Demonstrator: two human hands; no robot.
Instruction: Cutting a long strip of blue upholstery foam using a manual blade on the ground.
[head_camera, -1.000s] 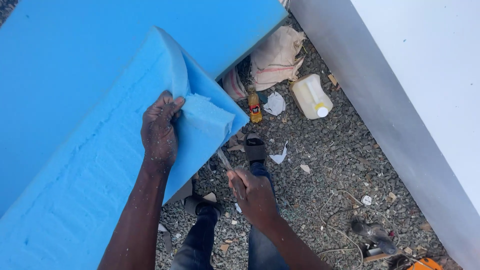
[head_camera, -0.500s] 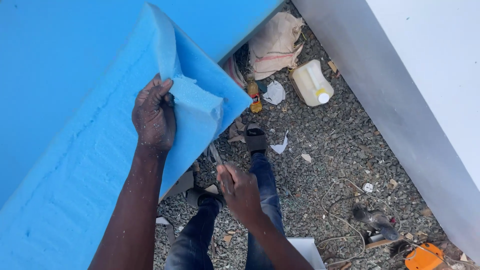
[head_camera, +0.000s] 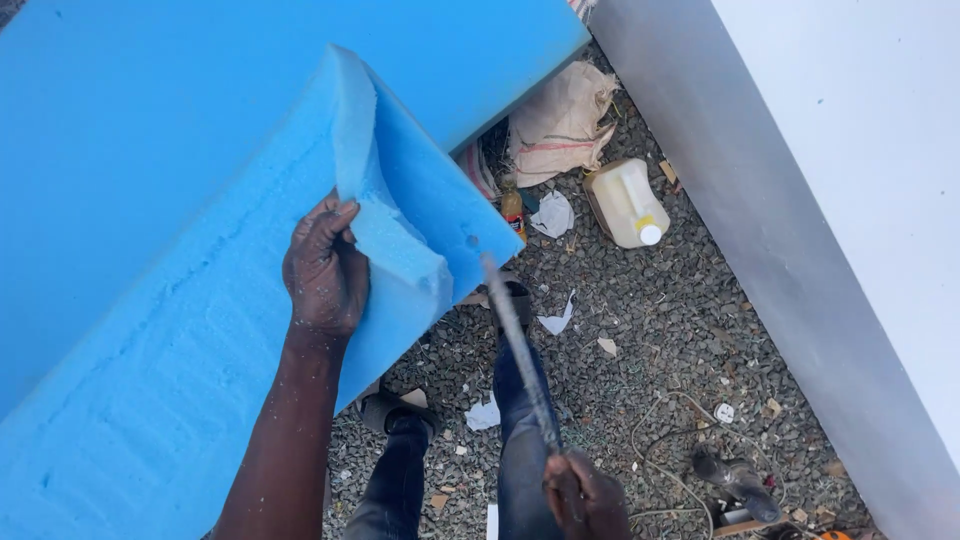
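At the bottom edge of the view the right hand (head_camera: 585, 497) is wrapped tight around the handle of a long thin blade (head_camera: 520, 345), which slants up and away so its tip meets the corner of the blue foam block (head_camera: 150, 400). Just beyond, the left hand (head_camera: 322, 275) presses on the rough cut face of the foam, its fingers curled over the edge of a thick flap (head_camera: 400, 240) that is peeled away from the block and bent upward. To cut well here, it seems best to keep the flap pulled open so the slit stays wide, hold the blade flat along the line of the cut, and draw it in long even strokes with the left fingers kept well back from the edge. The person's legs, in dark trousers (head_camera: 515, 420), stand directly under the blade on the gravel (head_camera: 660, 340), so a slip downward looks like the main risk. Farther off lie paper scraps, a small bottle (head_camera: 513, 210), a pale plastic jug (head_camera: 626, 203) and a crumpled sack (head_camera: 560, 122); a white wall (head_camera: 850, 150) closes in on the right side.
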